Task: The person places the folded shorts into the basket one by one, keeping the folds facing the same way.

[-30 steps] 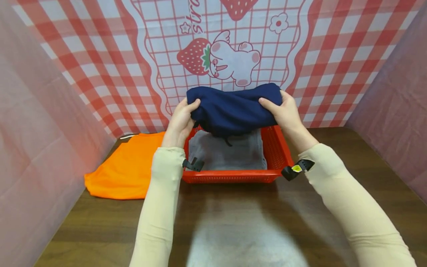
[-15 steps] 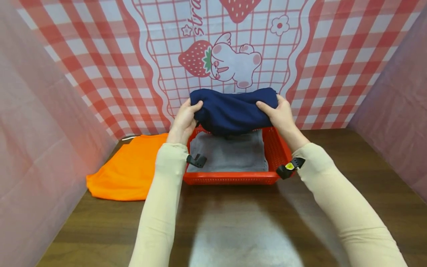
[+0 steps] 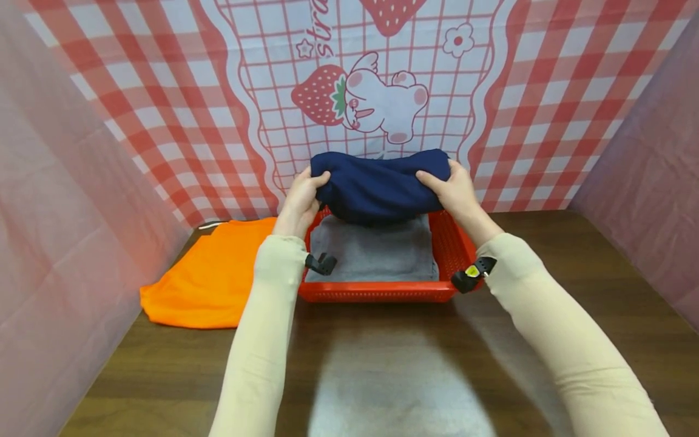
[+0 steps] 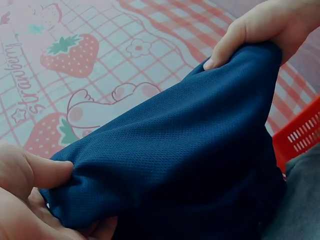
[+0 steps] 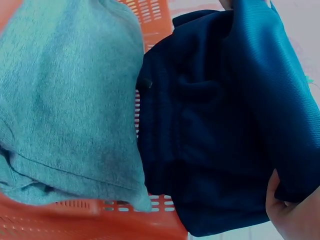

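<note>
One navy, fine-textured cloth [image 3: 382,188] sags, pinched by left grip [image 3: 300,195] and right grip [image 3: 456,190]

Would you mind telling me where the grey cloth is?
In the head view, the grey cloth lies in the red basket, toward its left side, just below the navy cloth held by the left hand and right hand.

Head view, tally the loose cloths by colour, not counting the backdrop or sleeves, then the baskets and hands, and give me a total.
Navy cloth: 1
Grey cloth: 1
Orange cloth: 1
Red basket: 1
Hands, left hand and right hand: 2
Total: 6
</note>
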